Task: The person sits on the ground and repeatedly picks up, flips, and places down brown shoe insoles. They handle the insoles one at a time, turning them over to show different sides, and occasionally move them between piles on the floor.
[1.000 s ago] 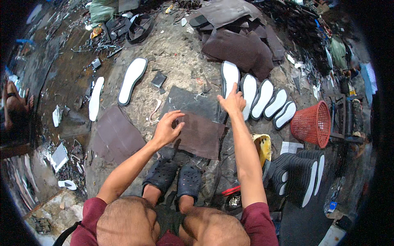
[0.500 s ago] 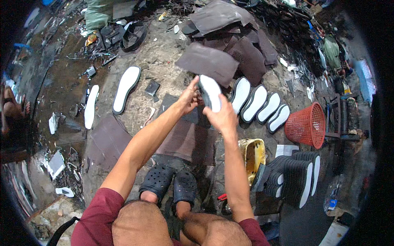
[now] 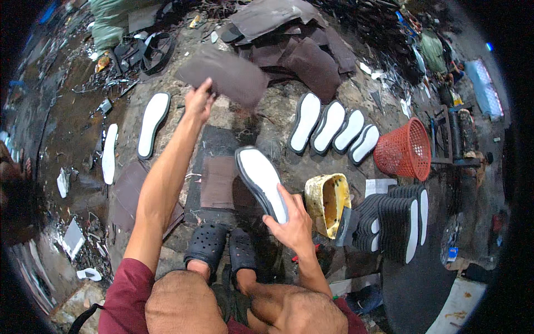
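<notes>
My left hand (image 3: 200,101) is stretched out ahead and pinches the near edge of a dark brown sheet (image 3: 225,76), which is smeared by motion. My right hand (image 3: 290,218) grips the heel end of a shoe sole (image 3: 258,177) with a white top and a black rim, its toe tilted away to the left. Below the sole, a square brown piece (image 3: 217,182) rests on a dark mat on the ground. Several similar white-topped soles (image 3: 327,127) stand in a row to the right, and another one (image 3: 153,125) lies at the left beside a thin white insole (image 3: 109,154).
Brown sheets (image 3: 311,64) are heaped at the far side. At the right are a red basket (image 3: 405,147), a yellow-stained container (image 3: 325,203) and stacked black soles (image 3: 396,228). My clogs (image 3: 206,245) are close in front. Scraps litter the left ground.
My left hand has let go of the sole and now holds the brown sheet, which has moved left. My right hand has drawn the sole nearer. The whole view has shifted a little.
</notes>
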Available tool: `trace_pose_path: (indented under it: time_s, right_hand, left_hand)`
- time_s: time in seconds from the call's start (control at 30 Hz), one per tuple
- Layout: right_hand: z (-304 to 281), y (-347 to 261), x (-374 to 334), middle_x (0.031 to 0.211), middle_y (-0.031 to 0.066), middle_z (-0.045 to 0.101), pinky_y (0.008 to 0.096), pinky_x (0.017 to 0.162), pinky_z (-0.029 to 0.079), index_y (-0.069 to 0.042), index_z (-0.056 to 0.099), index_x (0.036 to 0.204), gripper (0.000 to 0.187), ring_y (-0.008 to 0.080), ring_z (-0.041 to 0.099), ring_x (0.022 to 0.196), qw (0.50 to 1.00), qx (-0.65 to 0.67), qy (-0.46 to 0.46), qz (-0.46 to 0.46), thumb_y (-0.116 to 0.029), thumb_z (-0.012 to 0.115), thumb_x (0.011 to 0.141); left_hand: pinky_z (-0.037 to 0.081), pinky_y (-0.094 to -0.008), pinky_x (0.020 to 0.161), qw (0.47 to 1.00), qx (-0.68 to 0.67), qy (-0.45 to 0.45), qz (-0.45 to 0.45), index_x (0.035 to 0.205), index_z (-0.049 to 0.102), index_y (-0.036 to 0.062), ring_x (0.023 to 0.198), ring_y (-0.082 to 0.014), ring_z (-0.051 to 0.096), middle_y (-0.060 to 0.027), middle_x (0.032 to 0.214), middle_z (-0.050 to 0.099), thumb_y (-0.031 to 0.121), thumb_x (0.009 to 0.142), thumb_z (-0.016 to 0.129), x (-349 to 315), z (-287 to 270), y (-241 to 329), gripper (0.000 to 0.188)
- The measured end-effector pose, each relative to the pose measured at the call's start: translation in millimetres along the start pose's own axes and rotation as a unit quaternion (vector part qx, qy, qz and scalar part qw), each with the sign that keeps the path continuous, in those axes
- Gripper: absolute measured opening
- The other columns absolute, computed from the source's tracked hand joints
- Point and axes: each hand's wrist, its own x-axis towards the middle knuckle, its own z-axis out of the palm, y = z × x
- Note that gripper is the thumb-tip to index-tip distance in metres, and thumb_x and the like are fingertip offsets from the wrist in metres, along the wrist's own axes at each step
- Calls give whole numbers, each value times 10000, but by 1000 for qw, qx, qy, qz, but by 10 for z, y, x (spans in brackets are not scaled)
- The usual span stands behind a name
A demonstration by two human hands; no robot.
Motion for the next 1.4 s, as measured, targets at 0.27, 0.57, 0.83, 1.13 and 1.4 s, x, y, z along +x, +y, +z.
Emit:
trace_pose_path:
  time_s: [0.27,0.57,0.83,1.13,1.4]
  right_hand:
    - [451,-25,274,1378,204,557,377,1090,392,40,484,1398,722,278,529,1277,945,281,167,-3,-214,807,804]
    - [45,-151,182,1148,182,645,332,647,632,-26,341,1504,738,259,691,946,833,545,2,91,-155,670,856]
    - [-272,147,-14,1290,277,591,302,892,519,18,405,1412,677,222,647,1010,808,587,51,-19,-208,572,796]
    - [113,508,124,1006,68,679,292,774,508,13,593,1195,322,146,630,825,833,486,256,72,-175,665,944]
    - [-138,342,267,1138,75,643,358,868,526,-23,571,1243,332,195,631,1004,755,554,351,12,-16,625,916]
  left_hand:
    - [442,-417,1038,927,282,-225,-106,1528,259,34,1167,-262,578,-173,1349,555,432,863,738,-1489,108,-98,911]
    - [587,-368,835,913,159,-235,-293,1207,580,-43,983,-261,695,-179,1176,682,89,839,711,-2327,-683,510,412]
    - [555,-433,775,759,620,59,189,1477,288,38,958,-353,658,-243,1175,610,87,721,768,-1522,-1628,537,898]
    - [457,-467,1011,476,698,-500,190,1245,609,144,1264,-344,508,-121,1294,579,286,733,801,-2260,-1208,-6,565]
    - [542,-335,771,634,612,-424,-211,960,748,16,821,-180,678,-85,880,747,175,775,657,-1205,-719,-60,261]
